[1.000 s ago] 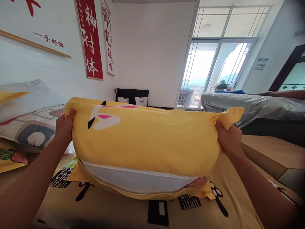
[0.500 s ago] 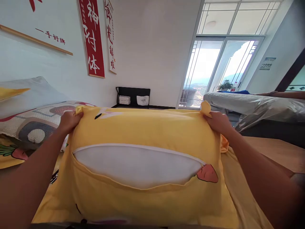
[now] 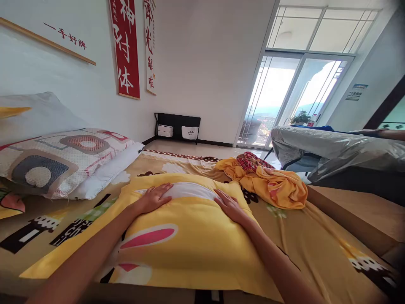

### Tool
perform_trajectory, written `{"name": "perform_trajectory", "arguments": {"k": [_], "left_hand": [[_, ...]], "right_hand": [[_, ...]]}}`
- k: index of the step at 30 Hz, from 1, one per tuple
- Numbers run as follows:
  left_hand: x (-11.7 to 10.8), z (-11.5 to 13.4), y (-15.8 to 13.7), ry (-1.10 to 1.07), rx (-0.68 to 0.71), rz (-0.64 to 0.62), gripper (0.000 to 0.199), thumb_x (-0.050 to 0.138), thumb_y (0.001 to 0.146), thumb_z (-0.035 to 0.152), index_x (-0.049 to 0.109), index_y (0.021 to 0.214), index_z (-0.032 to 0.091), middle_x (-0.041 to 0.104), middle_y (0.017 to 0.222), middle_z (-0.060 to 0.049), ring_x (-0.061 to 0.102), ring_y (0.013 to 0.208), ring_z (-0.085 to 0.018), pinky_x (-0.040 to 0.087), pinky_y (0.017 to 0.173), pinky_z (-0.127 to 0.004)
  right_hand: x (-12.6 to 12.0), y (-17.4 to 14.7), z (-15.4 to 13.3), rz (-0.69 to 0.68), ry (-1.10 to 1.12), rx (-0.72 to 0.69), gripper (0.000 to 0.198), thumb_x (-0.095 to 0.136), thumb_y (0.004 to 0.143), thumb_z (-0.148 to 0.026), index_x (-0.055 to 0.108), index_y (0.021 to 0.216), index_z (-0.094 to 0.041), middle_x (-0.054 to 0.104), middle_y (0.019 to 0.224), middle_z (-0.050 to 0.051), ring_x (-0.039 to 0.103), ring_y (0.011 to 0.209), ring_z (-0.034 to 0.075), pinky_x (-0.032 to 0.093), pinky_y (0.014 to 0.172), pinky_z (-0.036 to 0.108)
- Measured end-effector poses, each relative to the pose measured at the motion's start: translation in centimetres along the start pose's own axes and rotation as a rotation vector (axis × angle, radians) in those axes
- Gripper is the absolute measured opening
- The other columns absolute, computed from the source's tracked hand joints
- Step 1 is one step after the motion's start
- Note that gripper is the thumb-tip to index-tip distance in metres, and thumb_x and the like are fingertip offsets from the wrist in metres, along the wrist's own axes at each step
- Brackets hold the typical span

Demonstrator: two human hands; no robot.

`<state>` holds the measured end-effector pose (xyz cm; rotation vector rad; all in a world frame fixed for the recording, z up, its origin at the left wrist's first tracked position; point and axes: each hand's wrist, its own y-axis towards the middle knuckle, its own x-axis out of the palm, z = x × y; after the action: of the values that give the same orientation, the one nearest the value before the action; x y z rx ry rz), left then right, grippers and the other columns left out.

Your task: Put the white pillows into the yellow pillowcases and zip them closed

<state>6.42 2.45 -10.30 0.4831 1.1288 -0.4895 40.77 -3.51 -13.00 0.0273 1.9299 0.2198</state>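
A plump pillow in a yellow pillowcase [image 3: 196,228] lies flat on the bed in front of me. Through the case's long opening, near its far side, a strip of the white pillow [image 3: 193,191] shows. My left hand [image 3: 155,198] rests palm down on the left part of this opening, fingers spread. On the right part lies my right hand [image 3: 230,204], also flat with its fingers stretched out. Pink and white printed ears mark the near left of the case.
A brown printed blanket [image 3: 284,236] covers the bed. Patterned and white pillows [image 3: 95,181] are stacked at the left wall. A crumpled orange cloth [image 3: 278,185] lies at the far right. Beyond the bed stand a black rack [image 3: 177,126] and a plastic-wrapped mattress [image 3: 332,143].
The pillow has gone from being held up by its two corners to lying on the bed. Both hands have let go of the corners and now press flat on its top.
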Motion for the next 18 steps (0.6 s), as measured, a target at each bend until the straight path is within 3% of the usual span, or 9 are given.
{"name": "perform_trajectory", "arguments": {"k": [4,7,10,12,14,18], "left_hand": [[-2.5,0.1,-1.7,-0.041,0.037,0.136,0.062,0.033,0.09,0.059,0.049,0.134,0.019,0.048,0.14,-0.01,0.041,0.13,-0.025,0.026,0.11,-0.039],[-5.1,0.9,-2.7,-0.1,0.075,0.026,0.056,0.04,0.086,0.061,0.059,0.12,0.021,0.054,0.133,-0.007,0.048,0.123,-0.024,0.034,0.104,-0.033],[-6.8,1.3,-3.6,-0.085,0.045,-0.211,0.052,0.06,0.073,0.061,0.062,0.109,0.023,0.047,0.14,-0.006,0.045,0.126,-0.028,0.036,0.103,-0.034],[-7.4,1.2,-4.0,-0.048,0.043,-0.282,0.042,0.067,0.068,0.053,0.065,0.096,0.022,0.038,0.148,-0.005,0.039,0.131,-0.031,0.033,0.105,-0.035],[-7.6,0.9,-4.1,-0.053,0.068,-0.284,0.028,0.064,0.072,0.046,0.066,0.083,0.02,0.035,0.149,-0.005,0.038,0.131,-0.03,0.033,0.103,-0.034],[-6.9,1.1,-3.5,-0.06,0.097,-0.096,0.03,0.047,0.084,0.043,0.065,0.083,0.019,0.056,0.129,-0.009,0.052,0.115,-0.025,0.039,0.096,-0.033]], "right_hand": [[-1.8,-2.2,0.6,0.171,0.049,-0.076,0.053,0.028,0.094,-0.05,0.049,0.132,-0.019,0.048,0.139,0.01,0.04,0.131,0.024,0.027,0.109,0.046],[-3.4,-4.0,-0.5,0.286,0.138,-0.239,0.039,0.034,0.094,-0.047,0.06,0.11,-0.022,0.061,0.12,0.01,0.054,0.113,0.023,0.038,0.099,0.042],[-4.7,-5.0,-2.0,0.218,0.143,-0.33,0.03,0.044,0.091,-0.047,0.061,0.094,-0.023,0.063,0.107,0.009,0.058,0.098,0.021,0.045,0.086,0.036],[-5.5,-5.3,-2.8,0.165,0.112,-0.332,0.028,0.048,0.089,-0.046,0.061,0.091,-0.022,0.06,0.107,0.009,0.057,0.094,0.02,0.046,0.082,0.034],[-6.3,-5.3,-3.3,0.106,0.079,-0.347,0.026,0.051,0.087,-0.045,0.061,0.088,-0.022,0.058,0.11,0.01,0.055,0.096,0.02,0.045,0.084,0.034],[-7.5,-4.7,-4.1,0.018,0.138,-0.4,0.027,0.05,0.086,-0.044,0.057,0.077,-0.019,0.059,0.103,0.009,0.054,0.095,0.02,0.044,0.083,0.033]]}}
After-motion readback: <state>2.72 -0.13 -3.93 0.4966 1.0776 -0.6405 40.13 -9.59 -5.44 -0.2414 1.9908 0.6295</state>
